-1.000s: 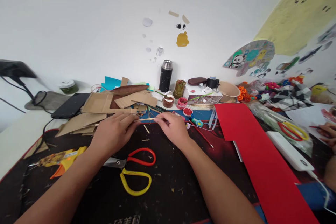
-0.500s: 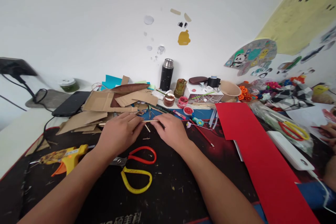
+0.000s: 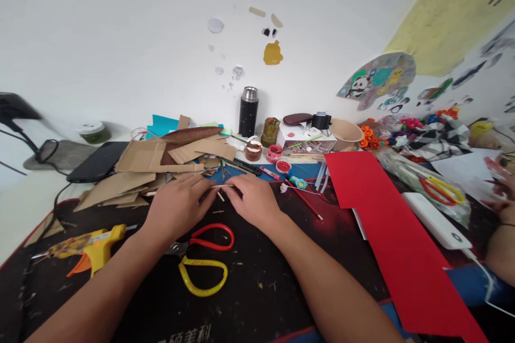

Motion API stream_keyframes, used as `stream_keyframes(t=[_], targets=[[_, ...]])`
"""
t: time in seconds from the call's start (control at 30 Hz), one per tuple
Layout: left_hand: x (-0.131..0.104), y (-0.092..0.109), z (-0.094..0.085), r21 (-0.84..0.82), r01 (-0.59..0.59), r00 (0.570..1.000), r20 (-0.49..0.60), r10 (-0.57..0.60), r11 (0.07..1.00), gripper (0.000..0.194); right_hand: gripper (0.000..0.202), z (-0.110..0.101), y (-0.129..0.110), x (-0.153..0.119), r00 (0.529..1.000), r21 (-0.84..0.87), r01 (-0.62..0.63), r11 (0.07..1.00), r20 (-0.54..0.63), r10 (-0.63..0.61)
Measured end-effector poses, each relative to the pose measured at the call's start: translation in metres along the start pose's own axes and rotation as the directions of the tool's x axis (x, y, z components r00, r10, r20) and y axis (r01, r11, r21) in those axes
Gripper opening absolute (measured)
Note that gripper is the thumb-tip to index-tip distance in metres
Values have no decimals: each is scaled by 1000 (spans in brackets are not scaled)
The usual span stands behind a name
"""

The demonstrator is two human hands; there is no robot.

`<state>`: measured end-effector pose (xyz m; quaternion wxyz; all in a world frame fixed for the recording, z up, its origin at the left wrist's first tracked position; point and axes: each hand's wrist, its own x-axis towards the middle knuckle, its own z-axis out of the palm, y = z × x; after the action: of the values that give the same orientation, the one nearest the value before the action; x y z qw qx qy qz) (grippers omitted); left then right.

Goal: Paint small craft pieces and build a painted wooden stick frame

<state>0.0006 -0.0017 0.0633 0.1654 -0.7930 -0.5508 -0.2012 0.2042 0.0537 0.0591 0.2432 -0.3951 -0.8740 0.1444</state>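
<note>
Both hands meet above the middle of the black mat (image 3: 249, 300). A thin pale wooden stick (image 3: 223, 186) spans the small gap between them. My left hand (image 3: 177, 204) has its fingertips closed on one end, and my right hand (image 3: 255, 199) pinches the other. Most of the stick is hidden by the fingers. Just below the gap lies a short stick piece (image 3: 221, 196). Nearer to me are scissors with a red handle and a yellow handle (image 3: 207, 261); my left wrist partly covers their blades.
A yellow hot glue gun (image 3: 94, 244) lies at left, beside stacked cardboard (image 3: 116, 190). Behind the hands stand a black thermos (image 3: 248, 112) and small paint pots (image 3: 274, 153). Red card (image 3: 402, 241) and a white power strip (image 3: 436, 222) lie right. Another person's hand (image 3: 501, 209) shows at far right.
The whole scene has shifted slightly left in view as the camera turned. Both hands keep their hold on the stick, with the gap between them a little narrower.
</note>
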Motion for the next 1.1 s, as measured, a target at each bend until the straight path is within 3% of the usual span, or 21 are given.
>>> stream_keyframes(t=[0.4,1.1], targets=[[2,5,-1,24,25,999,24,-26,999,45,19,-1,-2,-1,999,-15,-34,999,20,34],[8,21,-4,124,177,972,131,-193,976,47,15,-4,-3,1,994,-88,-83,993,59,88]])
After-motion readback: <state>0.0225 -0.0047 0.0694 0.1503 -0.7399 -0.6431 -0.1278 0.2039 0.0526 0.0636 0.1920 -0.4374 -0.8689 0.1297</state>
